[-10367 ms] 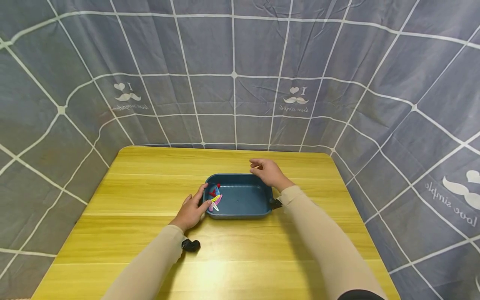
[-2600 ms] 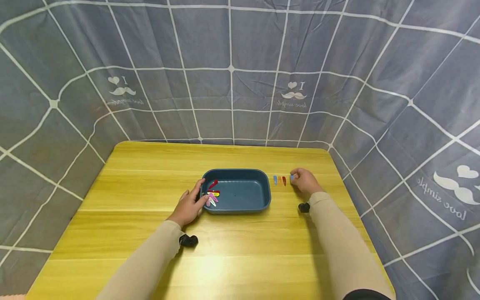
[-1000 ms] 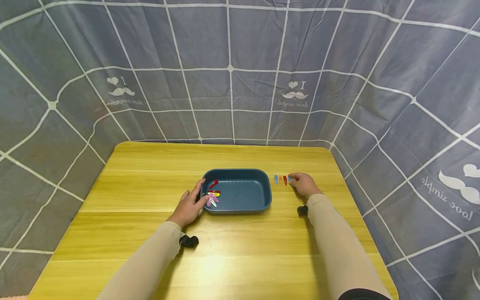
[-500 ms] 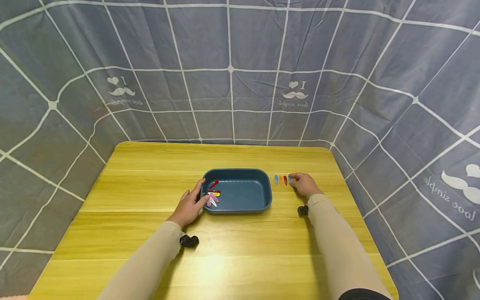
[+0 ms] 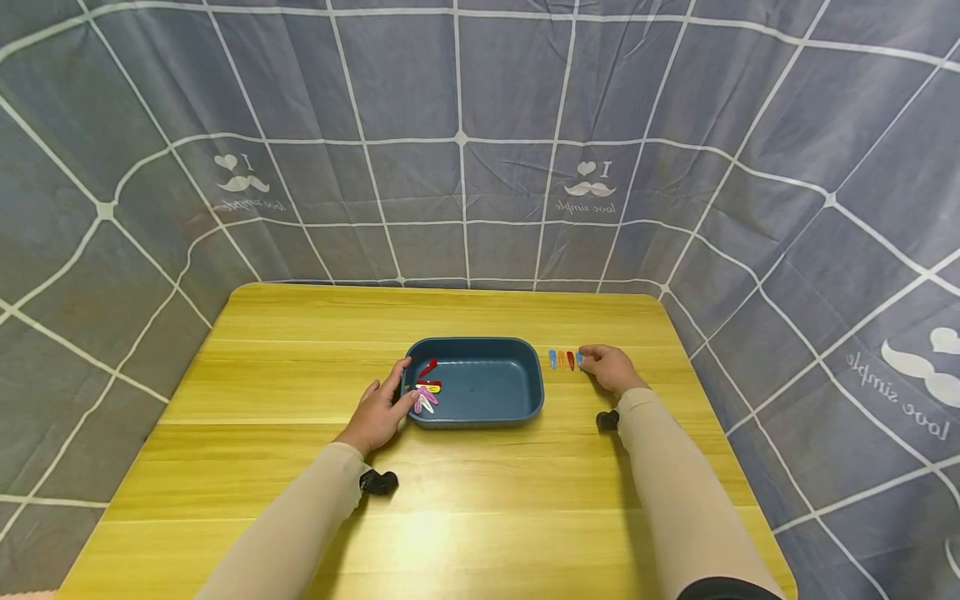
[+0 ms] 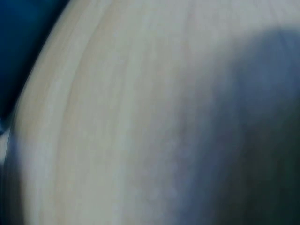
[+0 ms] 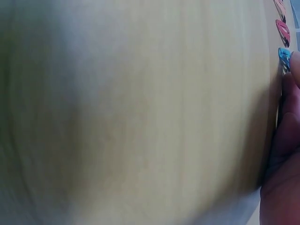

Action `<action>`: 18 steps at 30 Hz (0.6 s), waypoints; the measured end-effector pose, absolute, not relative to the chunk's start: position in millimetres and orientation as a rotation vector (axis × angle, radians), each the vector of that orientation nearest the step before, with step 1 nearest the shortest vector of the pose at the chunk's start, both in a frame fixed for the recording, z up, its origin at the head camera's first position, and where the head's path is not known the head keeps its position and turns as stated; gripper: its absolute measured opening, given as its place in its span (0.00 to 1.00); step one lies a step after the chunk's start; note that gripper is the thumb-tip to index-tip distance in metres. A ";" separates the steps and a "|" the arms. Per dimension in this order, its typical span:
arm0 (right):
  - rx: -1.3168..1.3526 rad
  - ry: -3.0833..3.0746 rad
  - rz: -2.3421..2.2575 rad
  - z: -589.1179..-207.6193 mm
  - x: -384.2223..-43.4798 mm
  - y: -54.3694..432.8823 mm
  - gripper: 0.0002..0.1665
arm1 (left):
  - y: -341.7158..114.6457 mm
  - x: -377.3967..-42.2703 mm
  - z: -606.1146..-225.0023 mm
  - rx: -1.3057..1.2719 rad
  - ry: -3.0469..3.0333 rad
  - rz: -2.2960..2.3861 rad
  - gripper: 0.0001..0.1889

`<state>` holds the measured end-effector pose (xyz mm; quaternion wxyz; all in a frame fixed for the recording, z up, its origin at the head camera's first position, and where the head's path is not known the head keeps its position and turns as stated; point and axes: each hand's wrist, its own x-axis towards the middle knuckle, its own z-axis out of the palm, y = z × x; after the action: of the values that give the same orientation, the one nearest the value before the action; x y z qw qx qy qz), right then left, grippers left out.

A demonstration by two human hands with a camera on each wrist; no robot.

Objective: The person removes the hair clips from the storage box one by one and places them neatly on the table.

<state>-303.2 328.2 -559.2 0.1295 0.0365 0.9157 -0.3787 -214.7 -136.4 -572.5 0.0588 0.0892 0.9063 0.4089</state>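
Observation:
My right hand [image 5: 609, 369] pinches a blue hair clip [image 5: 580, 359] low over the table, at the right end of a short row. In the right wrist view, thumb and fingers [image 7: 294, 70] meet at the blue clip's end. Left of it in the row lie a red clip [image 5: 570, 360], an orange clip [image 5: 561, 359] and another blue clip [image 5: 552, 359]. My left hand [image 5: 377, 417] holds the left side of a dark blue tray [image 5: 480, 421], thumb over the rim. Inside, at the tray's left end, lie red clips [image 5: 427, 367], a yellow clip [image 5: 432, 389], pink clips and a white clip [image 5: 427, 406].
The tray stands mid-table on a wood-grain tabletop [image 5: 480, 500]. A grey checked curtain [image 5: 420, 183] hangs behind and at both sides. The left wrist view shows mostly blurred tabletop, with the tray's edge [image 6: 23, 42] in the corner.
Compared with ten seconds ago, several clips have gone from the tray to a row on the table, and my right hand has moved right. Over the last second both hands stay nearly still.

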 end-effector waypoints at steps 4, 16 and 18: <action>0.122 2.647 -1.120 -557.9 -303.0 327.7 0.26 | -136.5 -214.9 -572.2 0.271 2.749 1.238 0.36; 0.159 2.611 -1.166 -557.3 -304.3 324.6 0.24 | -137.1 -215.1 -574.3 0.260 2.739 1.243 0.36; 0.150 2.614 -1.164 -558.7 -304.7 325.2 0.24 | -137.0 -215.0 -573.7 0.255 2.734 1.246 0.36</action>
<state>-304.7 325.2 -558.7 0.1374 0.0517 0.9036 -0.4023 -215.0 -137.0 -573.7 0.0629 0.0845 0.9049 0.4123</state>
